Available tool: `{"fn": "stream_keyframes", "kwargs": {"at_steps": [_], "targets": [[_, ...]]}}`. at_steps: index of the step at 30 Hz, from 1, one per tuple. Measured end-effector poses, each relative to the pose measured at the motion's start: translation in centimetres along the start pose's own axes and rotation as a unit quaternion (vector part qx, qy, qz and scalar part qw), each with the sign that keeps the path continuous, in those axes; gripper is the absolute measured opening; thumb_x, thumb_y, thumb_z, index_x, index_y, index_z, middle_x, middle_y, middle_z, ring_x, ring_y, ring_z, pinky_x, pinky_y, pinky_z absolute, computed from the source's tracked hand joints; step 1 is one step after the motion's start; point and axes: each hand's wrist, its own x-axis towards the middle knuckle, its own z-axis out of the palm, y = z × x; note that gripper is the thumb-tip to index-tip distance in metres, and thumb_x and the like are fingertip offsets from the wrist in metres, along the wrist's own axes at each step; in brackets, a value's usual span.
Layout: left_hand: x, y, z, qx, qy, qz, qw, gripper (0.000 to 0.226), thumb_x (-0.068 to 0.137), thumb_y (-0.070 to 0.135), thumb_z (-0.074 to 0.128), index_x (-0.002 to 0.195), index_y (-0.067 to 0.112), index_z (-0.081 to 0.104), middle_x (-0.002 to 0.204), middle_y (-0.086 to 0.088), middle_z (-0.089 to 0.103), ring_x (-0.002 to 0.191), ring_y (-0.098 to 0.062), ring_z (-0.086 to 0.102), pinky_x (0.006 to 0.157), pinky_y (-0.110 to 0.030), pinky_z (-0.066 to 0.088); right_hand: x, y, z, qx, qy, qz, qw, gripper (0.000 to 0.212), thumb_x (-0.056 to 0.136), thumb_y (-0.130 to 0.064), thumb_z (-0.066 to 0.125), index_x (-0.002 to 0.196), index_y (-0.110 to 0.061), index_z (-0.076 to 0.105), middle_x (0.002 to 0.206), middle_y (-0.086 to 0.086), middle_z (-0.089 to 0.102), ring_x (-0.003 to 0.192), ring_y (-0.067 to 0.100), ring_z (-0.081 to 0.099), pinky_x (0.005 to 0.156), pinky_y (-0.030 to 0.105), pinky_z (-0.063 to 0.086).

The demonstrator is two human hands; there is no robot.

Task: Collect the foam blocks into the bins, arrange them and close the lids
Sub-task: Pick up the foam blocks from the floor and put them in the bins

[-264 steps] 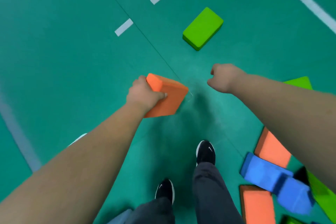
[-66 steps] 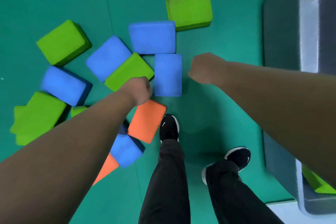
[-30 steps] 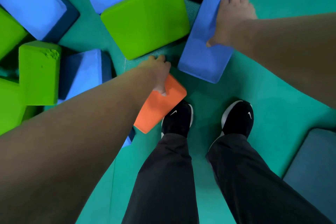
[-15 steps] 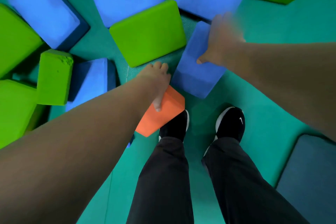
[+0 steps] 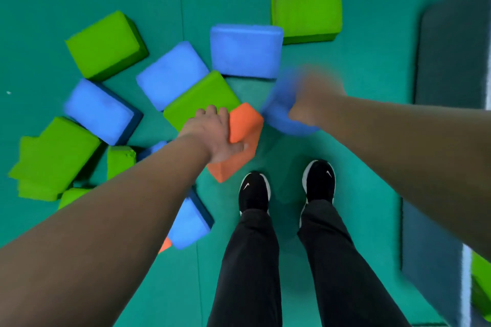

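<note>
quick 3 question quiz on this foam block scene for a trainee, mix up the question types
1. Multiple choice: which colour of block does the left hand grip? A blue, B orange, C green.
2. True or false: the right hand is empty.
3. Fill the gap: the grey bin stands on the person's ____ side.
Key: 1 B, the orange block. 2 false, it grips a blue block, which is blurred. 3 right.
</note>
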Motion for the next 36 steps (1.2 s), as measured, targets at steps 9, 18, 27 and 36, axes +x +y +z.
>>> {"fn": "stream_keyframes", "kwargs": {"at_steps": [9,18,27,36], "targets": [[-3.4,13.4,-12.6,0.074,0.156,0.041,0.984,0.077,0.074,0.06,0.072,0.125,0.01,0.042,0.126,-0.016,0.051,0.115,-0.038,0.052,0.094,-0.045,0.046,-9.9,13.5,-7.8,0.156,-0.011,0.07,0.985,0.065,0.066,-0.04,0.081,0.114,-0.018,0.043,0.115,0.011,0.058,0.107,0.038,0.063,0.086,0.045,0.054],[-5.6,34.8,-16.3,0.153,0.2,0.213,0.944,0.069,0.076,0.066,0.064,0.118,0.012,0.048,0.117,-0.014,0.058,0.108,-0.037,0.058,0.087,-0.046,0.052,-22.3,30.6,-4.9,0.308,0.153,0.212,0.915,0.067,0.065,-0.049,0.076,0.115,-0.016,0.046,0.114,0.007,0.055,0.103,0.034,0.056,0.085,0.045,0.05],[-12.3,55.6,-16.2,0.222,0.208,0.343,0.889,0.073,0.074,0.066,0.066,0.119,0.013,0.044,0.12,-0.012,0.055,0.111,-0.037,0.056,0.084,-0.045,0.049,-35.4,45.2,-1.1,0.369,0.195,0.354,0.837,0.071,0.068,-0.046,0.081,0.123,-0.016,0.046,0.116,0.005,0.053,0.108,0.033,0.056,0.087,0.042,0.048],[-15.8,68.7,-10.3,0.236,0.176,0.407,0.865,0.076,0.076,0.054,0.075,0.127,0.009,0.042,0.127,-0.017,0.055,0.118,-0.041,0.054,0.092,-0.05,0.047,-44.7,53.4,7.1,0.358,0.156,0.47,0.792,0.067,0.075,-0.04,0.073,0.128,-0.012,0.042,0.124,0.011,0.051,0.114,0.038,0.053,0.092,0.047,0.044]]}}
